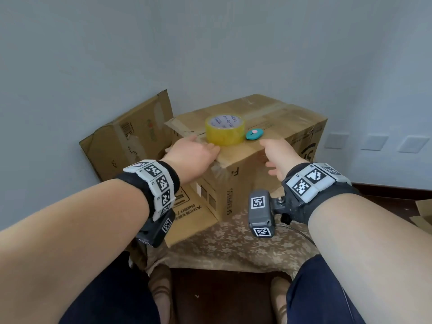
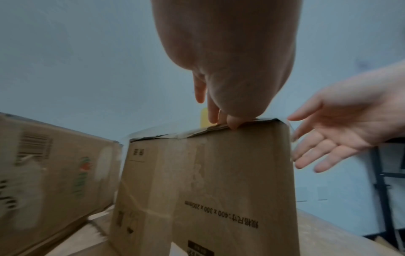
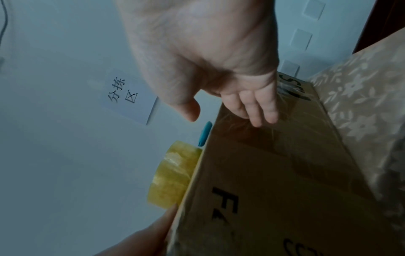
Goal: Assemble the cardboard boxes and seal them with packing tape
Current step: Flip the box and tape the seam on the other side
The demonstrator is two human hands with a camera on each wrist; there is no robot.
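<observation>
The assembled cardboard box (image 1: 252, 146) is being kept on the patterned cloth (image 1: 233, 244), its long axis running away to the right. On its top the tape roll (image 1: 225, 130) is lying flat, just beyond the left hand (image 1: 191, 152), which is the nearer one. The fingers of this hand are being laid straight along the near top edge, holding nothing. The right hand (image 1: 278, 155) is being held open beside the box's near right face. Only the left wrist view is showing the fingertips (image 2: 232, 123) touching the edge; only the head view is showing the teal cutter (image 1: 254, 134) beside the roll.
</observation>
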